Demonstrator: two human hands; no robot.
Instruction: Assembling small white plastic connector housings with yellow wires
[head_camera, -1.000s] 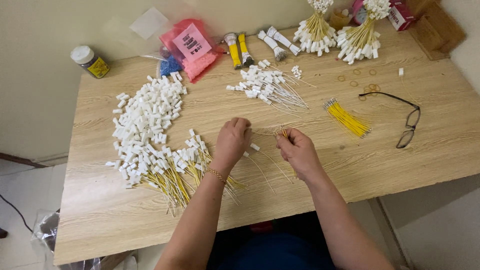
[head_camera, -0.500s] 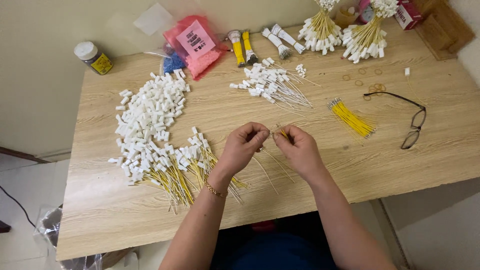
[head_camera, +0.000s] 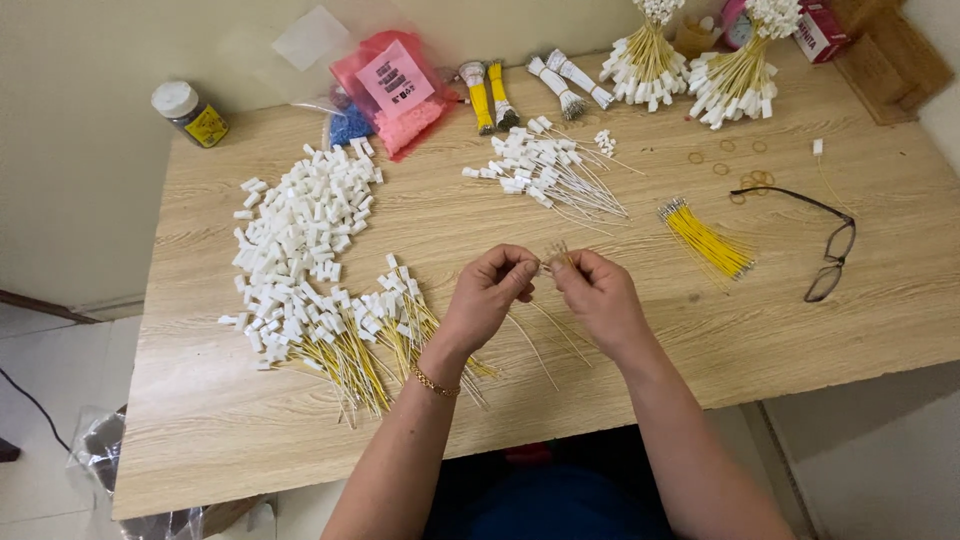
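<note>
Both hands meet over the wooden table (head_camera: 800, 300): the left hand (head_camera: 490, 295) and right hand (head_camera: 600, 295) pinch a few thin wires (head_camera: 556, 252) between fingertips, seemingly yellow. Finished yellow wires with white connectors (head_camera: 370, 330) lie just left; loose white connectors (head_camera: 300, 215) beyond, eyeglasses (head_camera: 830, 250) far right.

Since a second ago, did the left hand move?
Yes. The left hand shifted right along the table, away from the white connector pile, and now meets the right hand.
</note>
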